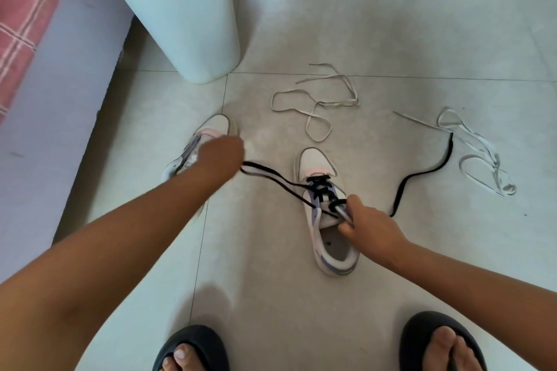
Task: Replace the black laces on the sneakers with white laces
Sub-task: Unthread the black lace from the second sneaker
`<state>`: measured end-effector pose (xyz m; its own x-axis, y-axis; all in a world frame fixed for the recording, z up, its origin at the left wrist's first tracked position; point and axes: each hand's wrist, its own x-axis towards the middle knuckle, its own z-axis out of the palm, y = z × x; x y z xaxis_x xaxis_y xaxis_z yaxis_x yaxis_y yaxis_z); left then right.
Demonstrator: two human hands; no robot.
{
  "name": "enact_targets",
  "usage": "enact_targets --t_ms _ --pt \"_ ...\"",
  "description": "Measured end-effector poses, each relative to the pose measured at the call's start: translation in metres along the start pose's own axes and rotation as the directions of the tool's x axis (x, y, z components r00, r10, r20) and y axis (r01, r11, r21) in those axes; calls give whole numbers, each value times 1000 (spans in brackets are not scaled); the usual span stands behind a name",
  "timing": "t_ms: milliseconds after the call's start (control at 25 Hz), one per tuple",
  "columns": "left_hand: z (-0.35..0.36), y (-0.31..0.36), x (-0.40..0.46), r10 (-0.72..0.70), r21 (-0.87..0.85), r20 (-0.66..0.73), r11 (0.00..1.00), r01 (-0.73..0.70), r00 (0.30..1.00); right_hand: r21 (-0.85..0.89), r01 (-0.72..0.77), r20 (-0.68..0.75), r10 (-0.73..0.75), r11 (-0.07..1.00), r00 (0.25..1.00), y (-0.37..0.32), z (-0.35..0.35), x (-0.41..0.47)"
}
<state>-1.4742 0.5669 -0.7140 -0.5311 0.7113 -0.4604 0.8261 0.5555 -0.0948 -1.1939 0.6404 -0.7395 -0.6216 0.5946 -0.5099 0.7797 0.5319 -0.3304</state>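
A white sneaker with purple trim stands on the floor tiles at centre right, laced with a black lace. My left hand grips a loop of that lace and holds it stretched out to the left of the shoe. My right hand holds the shoe's tongue and upper at the top eyelets. The lace's other end trails off to the right. A second sneaker lies behind my left hand, partly hidden. Two white laces lie loose on the floor, one beyond the shoes, one at the right.
A tall white bin with a blue liner stands at the back left. A bed edge with a pink checked cover runs along the left. My two feet in black slippers are at the bottom.
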Motion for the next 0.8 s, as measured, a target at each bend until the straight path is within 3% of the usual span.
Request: enact_targets --t_ms 40,80,160,200,280,400,440,520,560,640,720,800 --pt "5 19 -11 70 -192 152 981 -40 986 6 0 -3 0 1000 1000 0 1 0" --pt "11 40 -24 133 -413 333 911 18 933 14 2 -7 -2 1000 1000 0 2 0" --pt "18 77 -48 212 -694 558 649 311 802 19 0 -17 0 1000 1000 -2 4 -1" --pt "22 89 -55 235 -745 591 527 410 771 16 -2 -25 2 1000 1000 -1 3 -1" --pt "32 101 -56 214 -788 549 456 415 808 11 -1 -24 1 1000 1000 -1 2 -1" --pt "34 83 -40 48 -652 309 738 175 950 21 6 -7 -5 1000 1000 0 1 -1" --pt "32 68 -32 -57 -576 221 798 177 974 26 8 -1 -8 1000 1000 0 0 -2" --pt "26 39 -17 -191 -540 158 805 247 969 52 10 8 -11 999 1000 1 0 -5" --pt "21 35 -15 -159 -558 186 795 238 970 65 8 15 -9 998 1000 1 -2 -7" --pt "12 51 -28 41 -604 239 788 116 970 115 -2 11 1 993 1000 0 -7 -8" --pt "14 79 -55 186 -623 222 782 -7 957 238 8 -75 10 971 997 -4 -16 -3" --pt "22 100 -76 268 -448 154 877 -175 951 296 36 -83 -12 955 996 -4 -26 10"
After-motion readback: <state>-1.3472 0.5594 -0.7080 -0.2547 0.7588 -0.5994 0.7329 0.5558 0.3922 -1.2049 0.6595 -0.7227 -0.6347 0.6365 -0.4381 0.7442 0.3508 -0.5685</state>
